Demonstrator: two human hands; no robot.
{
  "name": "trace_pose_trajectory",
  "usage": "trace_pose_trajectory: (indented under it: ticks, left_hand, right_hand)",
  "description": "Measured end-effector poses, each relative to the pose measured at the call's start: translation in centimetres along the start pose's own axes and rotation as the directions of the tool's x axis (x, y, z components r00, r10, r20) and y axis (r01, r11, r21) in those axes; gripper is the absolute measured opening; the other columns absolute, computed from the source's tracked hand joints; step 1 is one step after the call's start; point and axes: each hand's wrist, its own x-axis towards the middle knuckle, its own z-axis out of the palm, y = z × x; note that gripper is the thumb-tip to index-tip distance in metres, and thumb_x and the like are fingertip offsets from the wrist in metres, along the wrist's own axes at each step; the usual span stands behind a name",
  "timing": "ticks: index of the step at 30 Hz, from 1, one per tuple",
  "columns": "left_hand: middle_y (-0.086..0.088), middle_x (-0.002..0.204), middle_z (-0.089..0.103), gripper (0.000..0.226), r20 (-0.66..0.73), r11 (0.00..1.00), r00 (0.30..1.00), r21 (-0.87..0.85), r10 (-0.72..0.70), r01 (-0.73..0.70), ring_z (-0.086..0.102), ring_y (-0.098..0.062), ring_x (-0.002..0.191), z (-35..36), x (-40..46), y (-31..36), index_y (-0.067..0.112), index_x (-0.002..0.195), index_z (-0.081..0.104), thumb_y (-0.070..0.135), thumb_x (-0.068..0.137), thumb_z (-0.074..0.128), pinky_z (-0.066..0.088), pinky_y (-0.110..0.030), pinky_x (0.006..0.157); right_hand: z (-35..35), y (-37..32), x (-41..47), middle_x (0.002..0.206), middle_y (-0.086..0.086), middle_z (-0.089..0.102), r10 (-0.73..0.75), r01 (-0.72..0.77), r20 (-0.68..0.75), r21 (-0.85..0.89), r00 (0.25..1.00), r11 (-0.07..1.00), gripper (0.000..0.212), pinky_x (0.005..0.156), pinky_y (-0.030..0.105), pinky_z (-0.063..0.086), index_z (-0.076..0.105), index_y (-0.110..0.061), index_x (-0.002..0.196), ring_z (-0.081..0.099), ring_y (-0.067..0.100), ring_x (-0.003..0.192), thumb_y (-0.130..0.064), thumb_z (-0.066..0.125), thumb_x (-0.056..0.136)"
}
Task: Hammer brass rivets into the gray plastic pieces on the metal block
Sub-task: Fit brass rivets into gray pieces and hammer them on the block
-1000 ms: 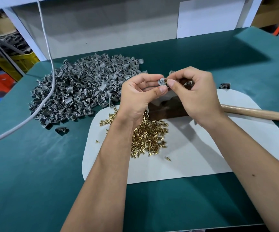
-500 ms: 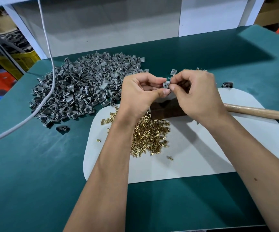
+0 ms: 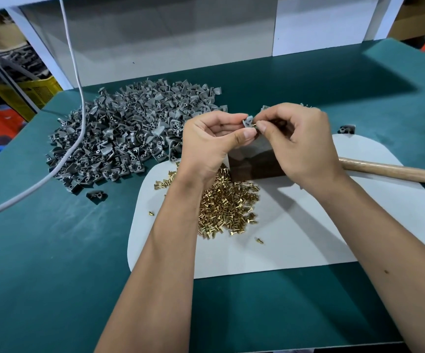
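My left hand (image 3: 211, 143) pinches a small gray plastic piece (image 3: 248, 121) between thumb and fingers, held above the dark metal block (image 3: 253, 164). My right hand (image 3: 300, 143) pinches a brass rivet (image 3: 255, 126) at the piece's right side. Below the hands, a heap of brass rivets (image 3: 228, 205) lies on a white mat (image 3: 308, 233). A large pile of gray plastic pieces (image 3: 129, 136) covers the green table to the left. The hammer's wooden handle (image 3: 394, 170) sticks out to the right from behind my right wrist; its head is hidden.
A gray cable (image 3: 76, 118) hangs across the plastic pile to the left edge. Single gray pieces lie at the mat's far right corner (image 3: 346, 129) and left of the mat (image 3: 96, 194). A stray rivet (image 3: 259, 240) lies on the mat. A white back panel borders the green table (image 3: 53, 276).
Both hands stayed together above the block. The fingers shifted slightly, and the rivet now shows between my right fingertips at the gray piece.
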Motion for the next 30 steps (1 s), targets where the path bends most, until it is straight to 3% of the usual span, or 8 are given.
trace_pose_trajectory:
  ticks: [9,15,19,22,25,30]
  left_hand:
    - [-0.02,0.098,0.077,0.023,0.073,0.992,0.993,-0.084,-0.088,0.094,0.077,-0.028,0.085,-0.5,0.0,-0.5,0.002,0.105,0.076,-0.005,0.083,0.076,0.064,-0.029,0.077]
    - [-0.018,0.088,0.076,0.015,0.065,0.993,0.992,-0.035,-0.109,0.111,0.075,-0.022,0.074,0.2,-0.1,-0.2,0.004,0.095,0.079,0.013,0.097,0.067,0.062,-0.025,0.069]
    - [-0.022,0.088,0.075,0.028,-0.067,0.995,0.993,-0.018,-0.102,0.101,0.074,-0.027,0.075,1.1,0.0,-0.1,0.0,0.096,0.076,0.023,0.102,0.062,0.062,-0.028,0.068]
    - [-0.031,0.101,0.071,0.022,-0.074,1.0,0.997,0.013,0.003,-0.002,0.074,-0.029,0.084,1.4,0.0,-0.1,-0.002,0.102,0.075,0.015,0.101,0.062,0.063,-0.033,0.075]
    - [-0.023,0.098,0.075,0.01,-0.032,0.994,0.997,0.087,0.071,-0.068,0.074,-0.027,0.088,1.8,-0.2,0.1,-0.001,0.101,0.076,0.003,0.093,0.07,0.062,-0.035,0.08]
    - [-0.017,0.096,0.078,0.024,-0.07,0.98,0.992,0.176,0.107,-0.093,0.076,-0.025,0.089,2.4,-0.2,0.0,0.0,0.098,0.076,-0.013,0.078,0.078,0.061,-0.041,0.09]
  right_hand:
    - [-0.9,0.8,0.2,0.089,0.004,0.074,-0.252,0.251,0.002,-0.105,0.968,0.962,0.009,0.075,0.039,0.054,0.08,-0.008,0.095,0.067,0.02,0.083,-0.012,0.073,0.093]
    - [-0.8,1.0,0.2,0.087,0.008,0.07,-0.338,0.327,-0.038,-0.179,0.94,0.928,0.009,0.073,0.042,0.051,0.077,-0.004,0.09,0.063,0.026,0.081,-0.007,0.069,0.095]
    - [-0.5,0.7,0.0,0.084,0.007,0.068,-0.253,0.242,-0.077,-0.123,0.964,0.962,0.008,0.069,0.034,0.05,0.073,-0.002,0.087,0.06,0.02,0.076,-0.005,0.067,0.092]
    - [-0.4,0.7,0.0,0.082,0.005,0.07,-0.142,0.132,-0.124,-0.088,0.982,0.987,0.009,0.069,0.028,0.05,0.073,-0.003,0.086,0.062,0.017,0.076,-0.007,0.067,0.092]
    - [-0.4,0.8,0.0,0.083,0.003,0.071,-0.066,0.056,-0.152,-0.069,0.986,0.996,0.01,0.071,0.026,0.05,0.074,-0.004,0.087,0.064,0.016,0.076,-0.01,0.068,0.092]
    - [-0.1,0.8,0.1,0.083,0.0,0.072,-0.009,-0.001,-0.165,-0.063,0.986,0.998,0.01,0.073,0.02,0.049,0.075,-0.008,0.088,0.065,0.012,0.076,-0.013,0.067,0.092]
